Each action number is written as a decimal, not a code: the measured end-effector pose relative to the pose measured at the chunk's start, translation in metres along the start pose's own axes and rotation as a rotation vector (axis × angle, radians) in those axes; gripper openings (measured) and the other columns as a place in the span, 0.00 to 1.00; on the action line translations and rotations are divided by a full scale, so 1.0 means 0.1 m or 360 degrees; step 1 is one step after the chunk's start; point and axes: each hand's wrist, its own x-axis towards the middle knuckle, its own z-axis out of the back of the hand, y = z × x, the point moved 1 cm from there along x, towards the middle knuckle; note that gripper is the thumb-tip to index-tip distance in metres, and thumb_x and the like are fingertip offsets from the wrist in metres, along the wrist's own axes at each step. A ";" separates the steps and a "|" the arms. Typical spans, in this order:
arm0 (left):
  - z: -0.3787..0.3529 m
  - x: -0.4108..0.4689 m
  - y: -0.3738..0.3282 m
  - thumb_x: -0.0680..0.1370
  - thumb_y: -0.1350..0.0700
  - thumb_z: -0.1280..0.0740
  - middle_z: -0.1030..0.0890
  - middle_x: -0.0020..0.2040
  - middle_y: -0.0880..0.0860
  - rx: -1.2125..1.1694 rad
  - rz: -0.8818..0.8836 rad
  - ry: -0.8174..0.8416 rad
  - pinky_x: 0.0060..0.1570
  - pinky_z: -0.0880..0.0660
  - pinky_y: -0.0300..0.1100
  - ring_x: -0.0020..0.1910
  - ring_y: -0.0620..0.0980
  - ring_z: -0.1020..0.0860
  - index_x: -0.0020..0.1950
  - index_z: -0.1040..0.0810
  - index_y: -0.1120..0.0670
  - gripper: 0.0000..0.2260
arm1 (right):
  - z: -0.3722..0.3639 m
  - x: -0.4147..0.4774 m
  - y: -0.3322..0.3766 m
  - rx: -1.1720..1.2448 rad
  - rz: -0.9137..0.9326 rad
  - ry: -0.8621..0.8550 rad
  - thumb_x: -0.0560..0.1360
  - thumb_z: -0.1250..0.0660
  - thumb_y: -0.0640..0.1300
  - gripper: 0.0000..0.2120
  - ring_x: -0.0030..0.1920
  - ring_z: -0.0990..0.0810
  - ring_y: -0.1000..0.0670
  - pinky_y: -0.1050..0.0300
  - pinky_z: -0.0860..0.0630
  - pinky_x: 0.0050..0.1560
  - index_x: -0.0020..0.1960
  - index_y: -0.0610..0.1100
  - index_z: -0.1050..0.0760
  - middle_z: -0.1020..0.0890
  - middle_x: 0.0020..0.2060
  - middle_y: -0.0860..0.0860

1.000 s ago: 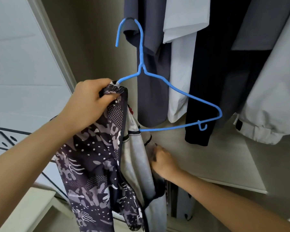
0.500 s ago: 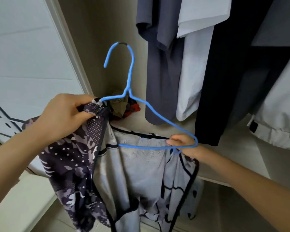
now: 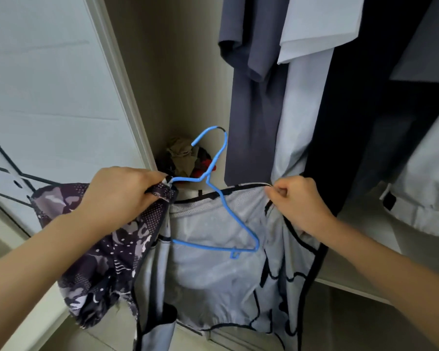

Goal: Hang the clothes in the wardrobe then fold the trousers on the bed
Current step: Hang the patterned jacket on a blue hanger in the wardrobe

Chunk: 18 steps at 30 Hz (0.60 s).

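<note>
A blue wire hanger (image 3: 238,224) is partly inside a dark patterned shirt (image 3: 104,252) with a pale grey mesh lining (image 3: 213,269). My left hand (image 3: 122,196) grips one shoulder of the shirt together with the hanger's left end. My right hand (image 3: 299,203) pinches the black-trimmed edge of the shirt's opening and holds it wide. The hanger's hook (image 3: 210,138) sticks up above the cloth. Its right arm and bottom bar lie against the lining.
Several garments hang in the open wardrobe: a slate-blue shirt (image 3: 253,97), a pale shirt (image 3: 301,97), a black one (image 3: 352,122), a light grey jacket (image 3: 423,193). A bundle of clothes (image 3: 183,158) lies in the shelf corner. The white door (image 3: 49,97) stands at left.
The hanger has dropped lower and into the shirt. My right hand let go of the hanger's bar, rose, and now pinches the shirt's edge, spreading the opening.
</note>
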 end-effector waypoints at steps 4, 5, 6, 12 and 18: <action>-0.06 -0.02 -0.04 0.74 0.43 0.43 0.21 0.28 0.49 -0.0091 0.0152 -0.0141 0.27 0.43 0.33 0.26 0.59 0.23 0.44 0.17 0.47 0.17 | -0.03 -0.05 0.35 0.0082 0.0163 0.0075 0.75 0.30 0.42 0.16 0.28 0.28 0.54 0.70 0.34 0.34 0.29 0.44 0.28 0.29 0.21 0.53; -0.06 -0.04 -0.04 0.74 0.43 0.43 0.22 0.27 0.49 -0.0171 0.0192 -0.0211 0.26 0.40 0.35 0.26 0.59 0.23 0.45 0.17 0.47 0.17 | -0.06 -0.08 0.40 0.0200 0.0188 0.0182 0.75 0.31 0.40 0.08 0.32 0.23 0.56 0.70 0.31 0.38 0.38 0.44 0.21 0.22 0.28 0.54; -0.04 -0.06 -0.04 0.74 0.42 0.44 0.23 0.26 0.50 -0.0261 0.0239 -0.0270 0.26 0.36 0.39 0.26 0.59 0.24 0.45 0.17 0.48 0.18 | -0.05 -0.10 0.42 0.0270 0.0223 0.0282 0.75 0.33 0.36 0.07 0.38 0.20 0.59 0.70 0.28 0.43 0.48 0.43 0.18 0.18 0.37 0.53; 0.04 -0.28 0.14 0.73 0.40 0.41 0.21 0.34 0.45 -0.0856 0.0515 -0.0495 0.31 0.31 0.41 0.27 0.46 0.26 0.43 0.25 0.27 0.07 | 0.22 0.02 0.02 -0.0177 0.0544 0.0510 0.78 0.35 0.42 0.21 0.57 0.32 0.54 0.64 0.37 0.61 0.70 0.50 0.30 0.27 0.58 0.54; 0.04 -0.35 0.11 0.74 0.40 0.39 0.22 0.29 0.50 -0.0941 0.0487 -0.0443 0.34 0.23 0.47 0.29 0.52 0.20 0.45 0.24 0.27 0.07 | 0.08 -0.02 0.16 0.0036 0.0499 0.0533 0.80 0.38 0.36 0.15 0.31 0.30 0.62 0.69 0.36 0.35 0.37 0.45 0.35 0.32 0.28 0.57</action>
